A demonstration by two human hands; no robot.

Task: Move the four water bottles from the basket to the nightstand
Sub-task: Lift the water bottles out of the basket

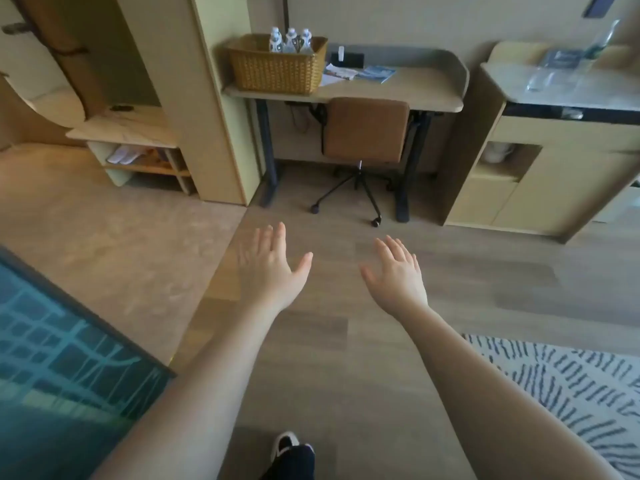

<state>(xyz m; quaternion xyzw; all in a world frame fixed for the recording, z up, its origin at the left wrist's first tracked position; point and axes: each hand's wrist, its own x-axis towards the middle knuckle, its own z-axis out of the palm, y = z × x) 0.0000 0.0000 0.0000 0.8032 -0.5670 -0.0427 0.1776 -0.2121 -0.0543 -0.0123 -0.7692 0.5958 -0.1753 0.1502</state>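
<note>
My left hand [268,268] and right hand [398,277] reach forward spread wide and empty as I approach the desk [398,90], where the water bottles [290,41] stand in the wicker basket [277,69]; next, close in and grasp.

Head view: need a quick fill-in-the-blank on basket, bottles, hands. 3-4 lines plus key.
1. The basket stands on the ____ end of the desk.
2. The bottles stand upright inside the ____.
3. The left hand and right hand are both open and hold ____.
4. A brown ____ is tucked under the desk.

Missing words: left; basket; nothing; chair
</note>
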